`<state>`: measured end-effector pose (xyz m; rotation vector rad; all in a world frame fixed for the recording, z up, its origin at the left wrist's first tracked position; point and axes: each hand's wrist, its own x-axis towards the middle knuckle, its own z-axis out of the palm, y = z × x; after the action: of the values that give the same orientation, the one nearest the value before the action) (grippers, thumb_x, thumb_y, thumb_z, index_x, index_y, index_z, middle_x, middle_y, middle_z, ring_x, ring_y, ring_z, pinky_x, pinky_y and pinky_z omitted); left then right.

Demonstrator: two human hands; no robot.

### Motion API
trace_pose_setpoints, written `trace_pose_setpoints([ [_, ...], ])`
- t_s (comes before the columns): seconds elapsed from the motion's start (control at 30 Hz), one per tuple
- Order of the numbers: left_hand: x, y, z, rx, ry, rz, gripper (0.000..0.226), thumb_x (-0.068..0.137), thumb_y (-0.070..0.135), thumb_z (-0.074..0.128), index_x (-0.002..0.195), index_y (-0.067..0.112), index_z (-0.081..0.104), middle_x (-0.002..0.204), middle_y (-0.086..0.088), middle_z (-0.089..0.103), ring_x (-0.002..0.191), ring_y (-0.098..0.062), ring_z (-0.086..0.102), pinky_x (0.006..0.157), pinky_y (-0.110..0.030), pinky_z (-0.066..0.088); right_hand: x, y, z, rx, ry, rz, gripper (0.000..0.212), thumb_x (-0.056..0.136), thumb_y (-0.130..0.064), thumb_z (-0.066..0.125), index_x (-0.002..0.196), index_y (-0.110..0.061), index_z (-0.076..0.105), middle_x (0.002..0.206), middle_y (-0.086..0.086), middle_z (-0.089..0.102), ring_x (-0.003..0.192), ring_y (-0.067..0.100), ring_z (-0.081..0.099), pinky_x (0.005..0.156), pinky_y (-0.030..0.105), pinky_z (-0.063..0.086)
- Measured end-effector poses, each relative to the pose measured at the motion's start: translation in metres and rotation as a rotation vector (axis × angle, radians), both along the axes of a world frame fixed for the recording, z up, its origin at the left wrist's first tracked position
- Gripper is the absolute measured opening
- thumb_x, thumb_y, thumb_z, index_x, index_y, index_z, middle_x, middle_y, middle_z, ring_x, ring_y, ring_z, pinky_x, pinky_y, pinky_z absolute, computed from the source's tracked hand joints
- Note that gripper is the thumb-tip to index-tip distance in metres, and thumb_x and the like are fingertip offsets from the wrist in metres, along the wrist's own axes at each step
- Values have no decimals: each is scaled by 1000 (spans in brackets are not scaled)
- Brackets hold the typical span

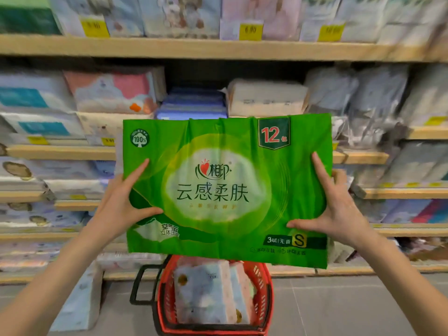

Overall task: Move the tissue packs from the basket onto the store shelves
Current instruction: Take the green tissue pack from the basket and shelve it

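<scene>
- Two hands are gripping the green tissue pack (228, 190) by its side edges. The left hand (118, 204) and the right hand (339, 209) are each spreading a thumb and forefinger apart on the printed face. Their other fingers are hiding behind the pack, so I cannot tell how firmly they are clamping.
- The pack is hanging in the air in front of the shelves and directly above the red basket (265, 287), touching neither.
- Its wrapper is wrinkling near the top and looking slack. The film may be sliding under the fingers, and a slip would be dropping it onto the packs in the basket (206, 297).
- The dark gap (194, 76) above the blue packs (191, 105) is looking narrower than the green pack held broadside. Pushing it in this way is risking a jam against the beige pack (266, 98) beside it.
- The wooden shelf edge (218, 48) is overhanging that gap, so lifting too high is risking a snag on the pack's top border.
</scene>
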<state>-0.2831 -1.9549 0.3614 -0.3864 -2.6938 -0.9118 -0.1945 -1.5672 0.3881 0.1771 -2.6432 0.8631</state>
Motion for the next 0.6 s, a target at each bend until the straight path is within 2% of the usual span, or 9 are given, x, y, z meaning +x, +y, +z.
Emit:
trace_pose_setpoints([
  [0.1,7,2,64,16,81,-15,110,44,58,72,136,58,13,129,-21,48,121,-35,42,95,-42,36,13,1,60,18,82,-28,122,27,-92,52,128,-68,-12,114,8,28,109,33,41,100,45,36],
  [0.2,17,7,127,36,168,-47,109,44,53,75,136,57,15,132,-21,48,123,-36,43,102,-47,36,26,5,117,36,165,-41,125,25,-92,52,129,-66,-12,112,4,25,105,25,39,100,43,37],
  [0.3,27,16,185,12,270,-30,109,48,38,83,138,45,22,132,-20,50,121,-36,46,97,-46,38,41,6,169,58,244,-61,126,26,-90,55,127,-66,-16,110,3,25,99,20,38,98,39,37],
  [0.37,33,20,216,3,344,-25,108,47,46,79,138,46,21,130,-21,52,118,-37,48,95,-48,40,50,5,199,51,291,-85,129,30,-78,69,127,-65,-15,118,10,27,107,31,43,104,43,33],
  [0.43,37,24,244,24,403,-22,106,46,51,74,136,52,19,127,-22,52,117,-39,49,95,-50,41,57,5,227,40,335,-100,131,31,-63,75,126,-62,-15,130,20,26,121,41,40,108,44,26],
  [0.5,41,29,269,38,455,-40,103,48,49,74,134,53,17,123,-24,51,114,-40,49,94,-52,41,63,8,251,36,390,-101,131,32,-57,73,129,-56,-15,131,23,24,125,39,35,109,40,23],
  [0.6,46,39,306,52,533,-52,105,54,34,82,137,46,18,125,-25,48,115,-40,47,97,-52,40,67,14,282,56,458,-125,131,35,-55,74,133,-47,-13,126,17,25,119,29,35,109,39,23],
])
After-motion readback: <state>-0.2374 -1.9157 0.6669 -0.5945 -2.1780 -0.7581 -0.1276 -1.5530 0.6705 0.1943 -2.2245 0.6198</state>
